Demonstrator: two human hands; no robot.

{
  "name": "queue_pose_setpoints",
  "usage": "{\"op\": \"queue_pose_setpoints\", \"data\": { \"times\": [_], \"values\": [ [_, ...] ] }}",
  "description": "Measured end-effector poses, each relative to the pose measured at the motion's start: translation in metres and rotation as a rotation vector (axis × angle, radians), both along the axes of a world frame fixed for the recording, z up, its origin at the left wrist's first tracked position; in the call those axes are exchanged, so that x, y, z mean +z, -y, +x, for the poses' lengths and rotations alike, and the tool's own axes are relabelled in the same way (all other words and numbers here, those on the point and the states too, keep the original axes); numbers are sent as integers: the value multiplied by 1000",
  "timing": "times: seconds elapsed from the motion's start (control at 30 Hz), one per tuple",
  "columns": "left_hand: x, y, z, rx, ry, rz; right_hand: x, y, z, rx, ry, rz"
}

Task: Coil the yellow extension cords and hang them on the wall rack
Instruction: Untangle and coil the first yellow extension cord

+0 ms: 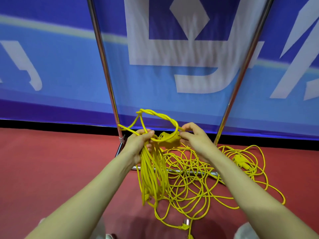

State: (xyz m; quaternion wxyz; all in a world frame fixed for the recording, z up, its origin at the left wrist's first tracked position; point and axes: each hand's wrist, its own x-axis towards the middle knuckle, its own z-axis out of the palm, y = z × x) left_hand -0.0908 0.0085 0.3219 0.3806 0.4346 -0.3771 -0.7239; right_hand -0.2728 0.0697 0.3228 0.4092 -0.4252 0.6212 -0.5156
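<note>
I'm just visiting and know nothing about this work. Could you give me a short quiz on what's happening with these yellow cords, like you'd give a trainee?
1. True or false: the coiled bundle hangs from the left hand.
2. Where does the loose tangle of cord lie? A: on the red floor. B: on a table. C: over a chair.
3. Which hand pinches the cord loop beside the socket block?
Key: 1 true; 2 A; 3 the right hand.
</note>
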Motion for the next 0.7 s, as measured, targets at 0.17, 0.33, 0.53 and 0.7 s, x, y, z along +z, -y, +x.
{"op": "queue_pose_setpoints", "data": {
  "times": [0.17, 0.33, 0.53, 0.7],
  "values": [
    [-4, 2, -1, -21, 2, 46, 14, -8, 9, 157, 148, 73],
    [-9, 0, -6, 36, 55, -6, 25, -25, 24, 362, 396, 136],
    [-15, -6, -10, 60, 135, -112, 21, -19, 35, -63, 456, 26],
    [-17, -6, -13, 22, 137, -6, 20, -14, 36, -226, 492, -181]
  ]
}}
